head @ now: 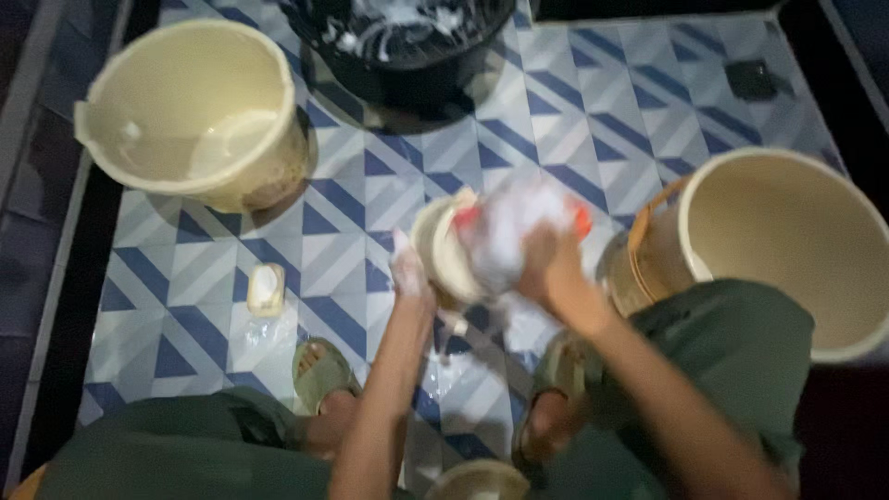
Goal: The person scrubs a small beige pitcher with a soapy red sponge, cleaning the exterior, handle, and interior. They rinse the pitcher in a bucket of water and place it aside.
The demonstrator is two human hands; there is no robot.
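While squatting over a blue-and-white tiled floor, a person grips a cream bowl by its rim with the left hand, the right hand closed on a foamy cloth pressed to its face. Coated in suds, the bowl looks light, stiff and slippery, so the rim seems the surest hold. Left of the left hand lies a small pale soap bar; beyond it stands a cream bucket, another bucket right of the right hand. No labels can be made out.
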